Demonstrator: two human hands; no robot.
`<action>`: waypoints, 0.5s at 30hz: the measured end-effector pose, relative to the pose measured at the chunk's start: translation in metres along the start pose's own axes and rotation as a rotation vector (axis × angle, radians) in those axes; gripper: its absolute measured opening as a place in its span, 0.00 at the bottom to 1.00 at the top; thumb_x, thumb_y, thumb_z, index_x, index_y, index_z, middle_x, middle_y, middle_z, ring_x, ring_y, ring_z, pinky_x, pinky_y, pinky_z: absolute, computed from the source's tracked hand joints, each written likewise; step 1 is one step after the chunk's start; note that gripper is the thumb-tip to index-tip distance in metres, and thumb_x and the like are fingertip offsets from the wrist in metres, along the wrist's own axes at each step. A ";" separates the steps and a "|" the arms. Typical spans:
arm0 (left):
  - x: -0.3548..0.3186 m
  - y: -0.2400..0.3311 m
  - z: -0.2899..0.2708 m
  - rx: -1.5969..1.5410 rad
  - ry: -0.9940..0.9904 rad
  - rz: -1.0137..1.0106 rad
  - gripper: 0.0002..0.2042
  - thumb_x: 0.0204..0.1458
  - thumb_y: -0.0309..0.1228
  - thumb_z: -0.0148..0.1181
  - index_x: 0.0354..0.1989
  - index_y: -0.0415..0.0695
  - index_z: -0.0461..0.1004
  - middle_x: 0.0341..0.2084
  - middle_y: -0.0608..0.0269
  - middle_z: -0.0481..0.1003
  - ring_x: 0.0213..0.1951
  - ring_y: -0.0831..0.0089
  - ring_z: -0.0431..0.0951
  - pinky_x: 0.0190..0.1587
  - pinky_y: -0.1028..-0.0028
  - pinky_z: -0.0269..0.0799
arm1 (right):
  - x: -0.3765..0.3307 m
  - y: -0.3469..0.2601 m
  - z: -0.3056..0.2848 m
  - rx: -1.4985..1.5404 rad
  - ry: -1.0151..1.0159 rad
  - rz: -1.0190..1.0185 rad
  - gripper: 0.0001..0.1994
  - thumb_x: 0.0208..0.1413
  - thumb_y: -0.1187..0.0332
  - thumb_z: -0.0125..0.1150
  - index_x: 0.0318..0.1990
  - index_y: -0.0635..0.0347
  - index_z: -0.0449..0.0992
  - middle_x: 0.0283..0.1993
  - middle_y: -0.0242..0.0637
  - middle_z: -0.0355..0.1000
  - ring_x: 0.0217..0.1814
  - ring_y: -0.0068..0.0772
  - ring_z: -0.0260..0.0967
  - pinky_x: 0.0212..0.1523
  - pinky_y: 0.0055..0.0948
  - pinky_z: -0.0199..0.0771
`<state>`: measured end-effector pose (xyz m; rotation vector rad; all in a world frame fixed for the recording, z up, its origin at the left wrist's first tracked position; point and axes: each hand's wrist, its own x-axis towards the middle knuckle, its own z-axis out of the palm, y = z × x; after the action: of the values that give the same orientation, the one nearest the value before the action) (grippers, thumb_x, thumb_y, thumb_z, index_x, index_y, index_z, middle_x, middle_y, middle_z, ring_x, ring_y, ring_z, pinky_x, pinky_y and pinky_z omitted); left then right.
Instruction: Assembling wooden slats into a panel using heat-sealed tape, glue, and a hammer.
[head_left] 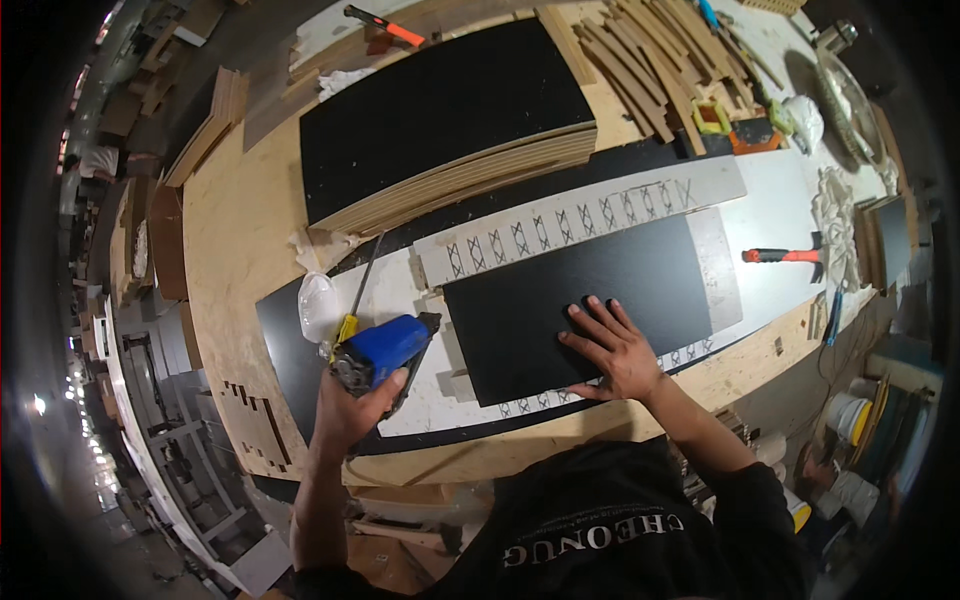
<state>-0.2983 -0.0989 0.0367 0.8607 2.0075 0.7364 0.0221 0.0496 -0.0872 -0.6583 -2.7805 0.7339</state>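
My left hand grips a blue and black power tool that looks like a nail gun, its narrow end pointing right toward a black panel. My right hand lies flat on that panel with its fingers spread. The panel rests on a white board, beside a pale strip marked with a row of crossed boxes. Just beyond the tool lies a yellow-handled screwdriver with a long thin shaft, next to a small white plastic bag. What my left fingers do around the grip is partly hidden.
Behind the panel stands a stack of black-topped boards. A red and black hammer lies to the right, near a white carved ornament. Thin wooden strips, a yellow tape measure and another hammer lie along the far side.
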 end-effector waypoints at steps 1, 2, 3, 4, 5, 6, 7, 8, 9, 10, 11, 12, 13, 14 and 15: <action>0.007 -0.007 0.003 0.088 0.014 0.049 0.16 0.44 0.28 0.65 0.41 0.35 0.72 0.26 0.61 0.76 0.27 0.74 0.76 0.33 0.74 0.73 | 0.000 0.000 0.000 0.026 -0.009 0.015 0.32 0.43 0.43 0.61 0.55 0.47 0.71 0.67 0.41 0.55 0.71 0.49 0.46 0.68 0.51 0.44; 0.013 -0.006 0.004 0.102 -0.001 0.028 0.16 0.44 0.28 0.65 0.41 0.35 0.72 0.26 0.61 0.76 0.27 0.74 0.76 0.33 0.74 0.73 | 0.001 0.001 0.000 0.019 -0.014 0.007 0.32 0.42 0.43 0.61 0.55 0.47 0.71 0.67 0.40 0.54 0.71 0.48 0.46 0.68 0.51 0.44; 0.022 -0.006 0.008 0.170 0.026 0.087 0.15 0.43 0.28 0.66 0.39 0.35 0.73 0.26 0.60 0.77 0.28 0.73 0.77 0.34 0.73 0.74 | 0.001 0.003 0.000 0.007 -0.020 0.000 0.32 0.42 0.43 0.61 0.55 0.47 0.71 0.68 0.40 0.54 0.72 0.47 0.45 0.68 0.51 0.43; 0.029 -0.007 0.011 0.237 0.053 0.148 0.14 0.42 0.28 0.66 0.38 0.35 0.74 0.27 0.58 0.77 0.29 0.71 0.78 0.35 0.72 0.74 | 0.001 0.004 0.001 0.013 -0.040 0.010 0.32 0.42 0.43 0.62 0.56 0.46 0.71 0.68 0.40 0.53 0.72 0.46 0.45 0.69 0.50 0.43; 0.035 -0.007 0.015 0.242 0.034 0.135 0.14 0.42 0.28 0.66 0.38 0.35 0.74 0.27 0.58 0.77 0.29 0.71 0.78 0.35 0.72 0.74 | 0.001 0.005 0.002 0.026 -0.050 0.026 0.32 0.42 0.43 0.62 0.56 0.46 0.71 0.68 0.40 0.53 0.72 0.46 0.45 0.69 0.50 0.43; 0.040 -0.007 0.019 0.170 0.034 0.098 0.14 0.42 0.27 0.66 0.36 0.35 0.74 0.27 0.57 0.77 0.29 0.71 0.78 0.35 0.71 0.74 | 0.001 0.007 0.003 0.027 -0.062 0.031 0.32 0.42 0.43 0.62 0.56 0.45 0.71 0.68 0.39 0.53 0.72 0.46 0.44 0.69 0.50 0.43; 0.041 -0.005 0.020 0.099 0.045 0.065 0.13 0.41 0.27 0.65 0.34 0.35 0.74 0.27 0.56 0.77 0.29 0.71 0.79 0.35 0.71 0.74 | 0.002 0.007 0.002 0.025 -0.066 0.027 0.32 0.41 0.44 0.62 0.56 0.44 0.71 0.69 0.39 0.52 0.72 0.45 0.44 0.69 0.50 0.43; 0.042 -0.006 0.019 0.103 0.041 0.059 0.13 0.41 0.27 0.65 0.34 0.35 0.74 0.27 0.56 0.77 0.29 0.71 0.79 0.35 0.71 0.74 | 0.002 0.006 0.002 0.032 -0.069 0.030 0.32 0.41 0.44 0.62 0.56 0.44 0.71 0.69 0.39 0.52 0.72 0.45 0.44 0.69 0.50 0.43; 0.045 -0.007 0.018 0.137 0.003 0.047 0.13 0.42 0.25 0.63 0.38 0.36 0.73 0.28 0.60 0.76 0.30 0.75 0.76 0.34 0.73 0.72 | 0.002 0.007 0.003 0.036 -0.069 0.035 0.32 0.41 0.44 0.63 0.56 0.44 0.71 0.69 0.39 0.52 0.72 0.45 0.44 0.69 0.49 0.43; 0.047 -0.007 0.017 0.171 -0.035 0.037 0.14 0.44 0.23 0.61 0.41 0.37 0.72 0.28 0.65 0.75 0.30 0.79 0.73 0.34 0.75 0.70 | 0.003 0.007 0.003 0.039 -0.069 0.039 0.33 0.40 0.44 0.64 0.56 0.44 0.71 0.69 0.38 0.52 0.73 0.45 0.43 0.69 0.49 0.43; 0.049 -0.007 0.017 0.173 -0.039 0.033 0.14 0.44 0.23 0.61 0.41 0.37 0.72 0.28 0.65 0.75 0.30 0.79 0.73 0.34 0.75 0.70 | 0.003 0.007 0.003 0.044 -0.072 0.043 0.33 0.40 0.44 0.64 0.56 0.44 0.71 0.69 0.38 0.52 0.73 0.45 0.43 0.69 0.49 0.43; 0.050 -0.007 0.017 0.189 -0.038 0.024 0.14 0.44 0.23 0.61 0.42 0.37 0.72 0.29 0.64 0.75 0.31 0.78 0.73 0.35 0.74 0.70 | 0.003 0.007 0.003 0.046 -0.070 0.043 0.33 0.40 0.45 0.64 0.56 0.44 0.70 0.69 0.38 0.52 0.73 0.44 0.43 0.69 0.49 0.43; 0.051 -0.007 0.017 0.204 -0.036 0.017 0.14 0.44 0.23 0.60 0.42 0.37 0.72 0.30 0.64 0.76 0.32 0.77 0.74 0.37 0.74 0.71 | 0.004 0.007 0.003 0.047 -0.068 0.044 0.33 0.40 0.45 0.64 0.56 0.44 0.70 0.69 0.38 0.52 0.73 0.44 0.43 0.69 0.48 0.42; 0.052 -0.007 0.018 0.205 -0.038 0.016 0.14 0.44 0.23 0.60 0.42 0.37 0.72 0.30 0.64 0.76 0.32 0.77 0.74 0.37 0.74 0.71 | 0.004 0.007 0.002 0.049 -0.068 0.046 0.33 0.40 0.45 0.64 0.56 0.44 0.70 0.69 0.38 0.52 0.73 0.44 0.43 0.69 0.48 0.42; 0.051 -0.005 0.019 0.158 -0.015 0.012 0.15 0.44 0.24 0.61 0.42 0.37 0.72 0.31 0.63 0.76 0.33 0.77 0.75 0.37 0.74 0.71 | 0.004 0.007 0.002 0.052 -0.069 0.043 0.33 0.40 0.45 0.64 0.56 0.44 0.70 0.69 0.38 0.51 0.73 0.44 0.43 0.69 0.48 0.42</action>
<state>-0.3060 -0.0586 0.0001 0.9669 2.0694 0.5815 0.0208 0.0561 -0.0920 -0.6974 -2.8066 0.8492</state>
